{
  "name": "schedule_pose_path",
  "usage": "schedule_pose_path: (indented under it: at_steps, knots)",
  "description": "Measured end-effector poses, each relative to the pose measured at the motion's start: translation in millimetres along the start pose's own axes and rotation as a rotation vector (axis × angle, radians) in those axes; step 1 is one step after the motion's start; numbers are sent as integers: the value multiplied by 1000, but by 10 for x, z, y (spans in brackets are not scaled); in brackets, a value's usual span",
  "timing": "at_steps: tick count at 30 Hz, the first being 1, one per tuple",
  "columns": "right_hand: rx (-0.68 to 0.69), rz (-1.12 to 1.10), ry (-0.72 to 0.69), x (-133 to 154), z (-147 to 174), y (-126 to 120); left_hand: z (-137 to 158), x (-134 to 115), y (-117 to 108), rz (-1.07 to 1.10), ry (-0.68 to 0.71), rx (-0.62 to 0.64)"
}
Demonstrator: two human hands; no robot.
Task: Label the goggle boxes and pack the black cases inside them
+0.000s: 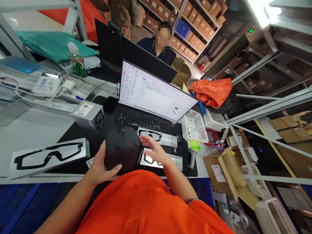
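A black, rounded case with a small cord or zip pull on top is held up over the desk. My left hand grips it from the left and below, thumb across its near side. My right hand is at the case's right side, fingers apart; whether a fingertip touches it I cannot tell. Beneath that hand lie two open white boxes, the far box and the near box, each printed with glasses. A long glasses box lies at left, and a grey box stands behind it.
A keyboard and a lit monitor are behind the case. A phone lies left of the keyboard. To the right are a white basket and a handheld scanner. A person sits beyond the monitors.
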State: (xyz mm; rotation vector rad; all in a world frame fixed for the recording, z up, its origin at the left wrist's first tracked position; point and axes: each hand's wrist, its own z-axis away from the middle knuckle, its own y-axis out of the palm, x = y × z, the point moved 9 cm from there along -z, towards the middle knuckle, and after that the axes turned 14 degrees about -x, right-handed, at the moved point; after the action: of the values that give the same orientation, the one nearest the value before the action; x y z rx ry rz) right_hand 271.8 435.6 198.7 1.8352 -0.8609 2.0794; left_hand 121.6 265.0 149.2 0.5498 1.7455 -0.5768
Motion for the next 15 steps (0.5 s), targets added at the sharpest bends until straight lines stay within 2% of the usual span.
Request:
schedule_pose_path:
  at_steps: [2, 3, 5, 7, 8, 12, 15]
  knots:
    - [-121, -22, -124, 264, -79, -280, 5, -282, 72, -115, 175, 85]
    - [-122, 9, -206, 445, -98, -363, 26, -392, 125, -151, 229, 139]
    - [12, 158, -332, 760, -88, -367, 95, -556, 256, -202, 300, 268]
    - [195, 321, -367, 912, -27, -292, 159, -649, 357, -228, 331, 357]
    - [239, 384, -373, 955, 3, -284, 181, -672, 391, -233, 334, 382]
    - [206, 599, -486, 1083, 88, -344, 211, -605, 463, -283, 311, 419]
    - [338, 796, -538, 1016, 157, -236, 214, -458, 509, -325, 312, 458]
